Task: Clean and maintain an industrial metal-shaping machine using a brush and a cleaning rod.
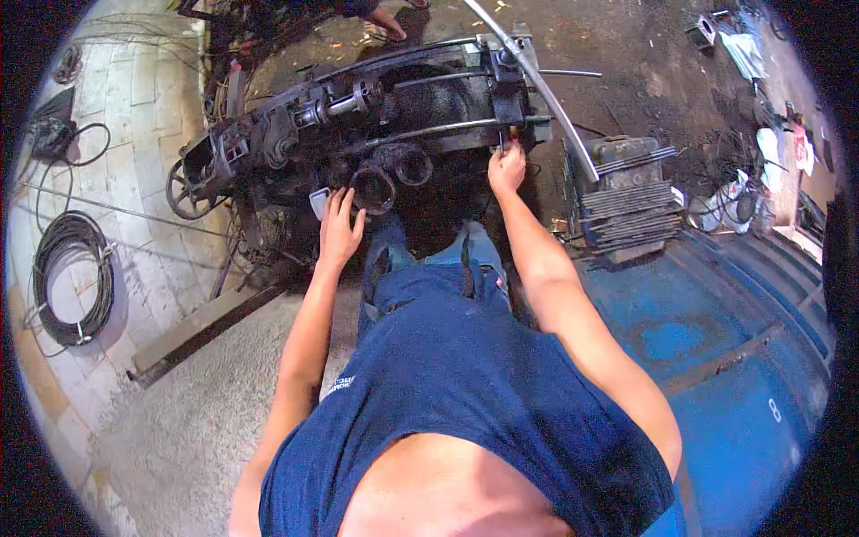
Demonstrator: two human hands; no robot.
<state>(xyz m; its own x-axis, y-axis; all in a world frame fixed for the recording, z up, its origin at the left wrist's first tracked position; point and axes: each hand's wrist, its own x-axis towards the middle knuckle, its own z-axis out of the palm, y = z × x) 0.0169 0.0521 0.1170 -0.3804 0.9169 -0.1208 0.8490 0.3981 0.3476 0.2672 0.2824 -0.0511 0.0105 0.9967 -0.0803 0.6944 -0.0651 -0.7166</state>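
A long, greasy black machine (pixel 286 134) with metal guide rods lies across in front of me. My left hand (pixel 340 228) is open, its fingers spread at the machine's near edge, beside a dark metal ring (pixel 373 190). A small pale grey plate (pixel 318 203) shows just left of those fingers. Right next to the first ring sits a second dark ring (pixel 413 165). My right hand (pixel 508 168) is closed at the machine's right end, below the upright end block (pixel 508 89). What its fingers grip is too small to make out; a reddish spot shows just above them.
A long pale bar (pixel 546 94) slants over the machine's right end. Stacked thin metal rods (pixel 631 210) lie on the right, above a blue metal surface (pixel 716 358). A black cable coil (pixel 73 277) and handwheel (pixel 190 188) are left. Another person's foot (pixel 386 25) shows at the top.
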